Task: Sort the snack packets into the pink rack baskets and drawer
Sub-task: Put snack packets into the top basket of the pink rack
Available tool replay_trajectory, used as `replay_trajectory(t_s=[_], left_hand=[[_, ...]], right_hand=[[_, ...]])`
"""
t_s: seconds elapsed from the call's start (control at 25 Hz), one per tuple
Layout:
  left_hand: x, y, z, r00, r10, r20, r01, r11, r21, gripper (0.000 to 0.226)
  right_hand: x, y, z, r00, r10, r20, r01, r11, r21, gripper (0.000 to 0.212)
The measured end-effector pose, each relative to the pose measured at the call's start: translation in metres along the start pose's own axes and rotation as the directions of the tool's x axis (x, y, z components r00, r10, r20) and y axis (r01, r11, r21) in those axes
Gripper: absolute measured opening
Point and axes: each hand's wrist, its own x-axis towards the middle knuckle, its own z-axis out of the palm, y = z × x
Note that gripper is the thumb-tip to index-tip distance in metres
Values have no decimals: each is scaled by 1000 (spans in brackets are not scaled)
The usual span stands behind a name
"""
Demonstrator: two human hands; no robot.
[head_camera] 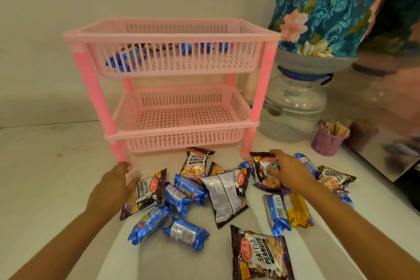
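A pink two-tier rack stands at the back of the counter. Its top basket (172, 37) holds several blue packets (126, 61); nothing shows in the lower basket (181, 130). In front lie several snack packets: salted peanuts (261, 254), blue biscuit packs (185, 233), a yellow pack (296, 209) and a silver-backed one (223, 198). My left hand (113, 186) is open, fingers spread, beside a salted peanuts packet (147, 193). My right hand (288, 170) has thumb and fingers closed on another salted peanuts packet (263, 170), which still rests on the pile.
A clear water jar (293, 107) under a floral cloth (329, 7) stands right of the rack. A purple cup of sticks (327, 141) sits near it. A dark shiny appliance (397, 143) bounds the right side. A wall runs behind the rack.
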Motion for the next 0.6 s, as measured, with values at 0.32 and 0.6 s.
replay_trajectory(t_s=[0.32,0.6], left_hand=[[-44,-11,41,974,-25,226,70,978,-194,56],[-53,-13,55,979,-97,180,119,986,-120,62]], right_hand=[[-27,4,63,999,-33,22,33,999,3,79],[-26,-5,74,999,16,-28,-19,993,-118,81]])
